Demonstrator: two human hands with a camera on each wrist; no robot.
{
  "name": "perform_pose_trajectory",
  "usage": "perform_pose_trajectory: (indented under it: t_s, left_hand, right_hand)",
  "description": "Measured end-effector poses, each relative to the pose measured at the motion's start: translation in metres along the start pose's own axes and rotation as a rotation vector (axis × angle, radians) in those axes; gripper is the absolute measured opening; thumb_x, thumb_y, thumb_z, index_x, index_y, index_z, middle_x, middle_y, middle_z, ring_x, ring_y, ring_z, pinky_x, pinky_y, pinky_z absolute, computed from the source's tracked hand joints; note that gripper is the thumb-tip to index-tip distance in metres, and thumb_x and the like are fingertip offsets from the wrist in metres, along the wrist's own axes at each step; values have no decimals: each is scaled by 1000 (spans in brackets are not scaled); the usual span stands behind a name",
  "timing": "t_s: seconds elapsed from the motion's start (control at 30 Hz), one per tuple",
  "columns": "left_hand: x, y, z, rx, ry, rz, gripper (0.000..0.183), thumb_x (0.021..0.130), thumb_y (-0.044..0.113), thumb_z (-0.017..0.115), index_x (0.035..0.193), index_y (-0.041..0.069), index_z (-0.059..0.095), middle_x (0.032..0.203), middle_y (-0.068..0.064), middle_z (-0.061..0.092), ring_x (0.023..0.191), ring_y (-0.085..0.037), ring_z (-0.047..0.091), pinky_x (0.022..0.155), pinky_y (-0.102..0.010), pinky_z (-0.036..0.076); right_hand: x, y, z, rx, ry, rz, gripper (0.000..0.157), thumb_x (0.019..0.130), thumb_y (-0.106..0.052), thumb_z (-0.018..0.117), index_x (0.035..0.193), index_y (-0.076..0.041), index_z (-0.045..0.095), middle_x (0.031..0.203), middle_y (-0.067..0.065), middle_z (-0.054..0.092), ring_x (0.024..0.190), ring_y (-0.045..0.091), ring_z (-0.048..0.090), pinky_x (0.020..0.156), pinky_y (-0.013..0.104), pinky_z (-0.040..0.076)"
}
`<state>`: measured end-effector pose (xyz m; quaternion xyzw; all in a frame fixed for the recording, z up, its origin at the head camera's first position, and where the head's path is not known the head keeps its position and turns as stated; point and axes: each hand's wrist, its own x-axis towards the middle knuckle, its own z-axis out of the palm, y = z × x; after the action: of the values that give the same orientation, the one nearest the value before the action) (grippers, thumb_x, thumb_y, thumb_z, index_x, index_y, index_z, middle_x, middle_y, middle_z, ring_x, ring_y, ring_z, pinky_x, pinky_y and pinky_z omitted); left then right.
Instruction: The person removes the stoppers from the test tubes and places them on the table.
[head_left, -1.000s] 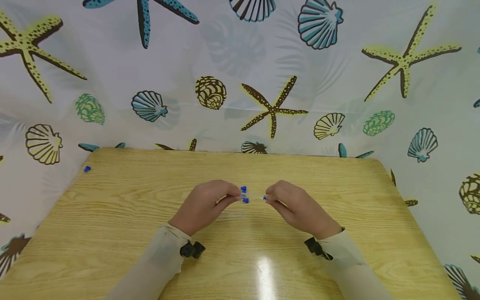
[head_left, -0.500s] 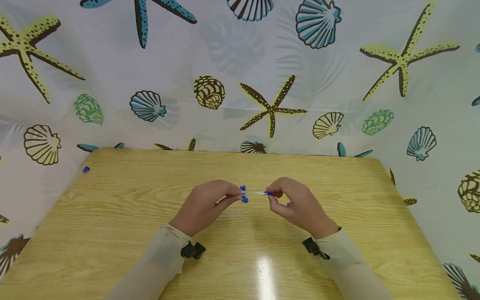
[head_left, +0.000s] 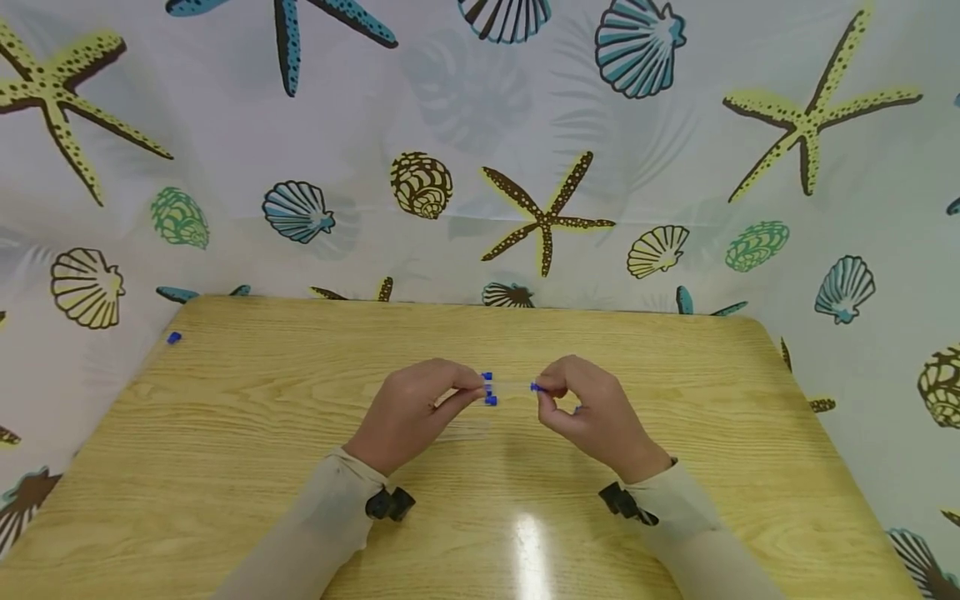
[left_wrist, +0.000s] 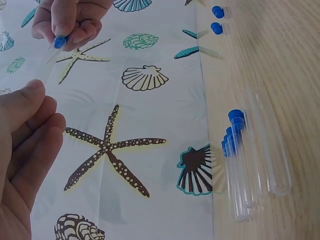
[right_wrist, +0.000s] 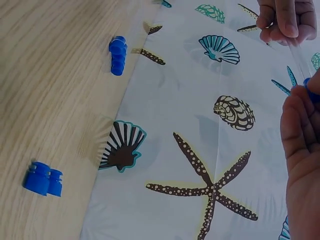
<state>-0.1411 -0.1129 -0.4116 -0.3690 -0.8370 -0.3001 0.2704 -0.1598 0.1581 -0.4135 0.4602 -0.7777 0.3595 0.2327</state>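
Test tube (head_left: 512,385) near centre of the frame in the head view, clear, held roughly level between left hand (head_left: 420,408) and right hand (head_left: 592,408). Left end pinched in left fingertips; blue cap (head_left: 536,387) at right end, pinched by right thumb and fingers. Too small to tell depth of fit. Just beside left fingertips, 3 blue tops of capped tubes (head_left: 491,401); below left hand, uncapped tubes (head_left: 465,431) flat on wooden table (head_left: 225,467). At left of the frame, near table's far corner, lone blue piece (head_left: 174,337). Across top of the frame, white cloth (head_left: 352,108) with shells and starfish.

In the left wrist view, tube slanting at upper left of the frame, between left thumb and fingers below and right-hand pinch on cap above. Capped and uncapped tubes side by side at lower right; 2 loose caps (left_wrist: 216,28) at upper right.

In the right wrist view, tube at upper right of the frame, gripped by left fingers above, cap pinched by right hand below. Loose caps at lower left, tops of capped tubes in a row at upper left.
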Motion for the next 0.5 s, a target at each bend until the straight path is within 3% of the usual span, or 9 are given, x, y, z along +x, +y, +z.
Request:
perform_pose_trajectory:
  t_s: [0.23,0.4,0.5]
  left_hand:
    - [0,-2,0,-46,-36,26,19,87,6,82,101,15,75,102,2,77,97,-13,74,85,-28,60]
    - [-1,-2,4,-37,-45,10,16,88,8,82,102,14,76,102,2,77,97,-13,74,85,-29,60]
    - [-2,-2,4,-23,-19,-1,15,88,10,82,101,15,77,100,2,77,94,-12,74,82,-29,61]
  right_hand:
    - [-2,5,-8,68,-104,-37,15,93,4,67,98,-9,64,99,2,68,86,12,64,74,28,57]
    - [-1,4,-7,64,-65,-28,24,86,10,71,97,-11,64,96,2,67,83,12,62,74,24,54]
    - [-1,3,-4,47,-33,-23,21,88,8,69,97,-10,64,95,3,67,80,13,61,73,21,52]
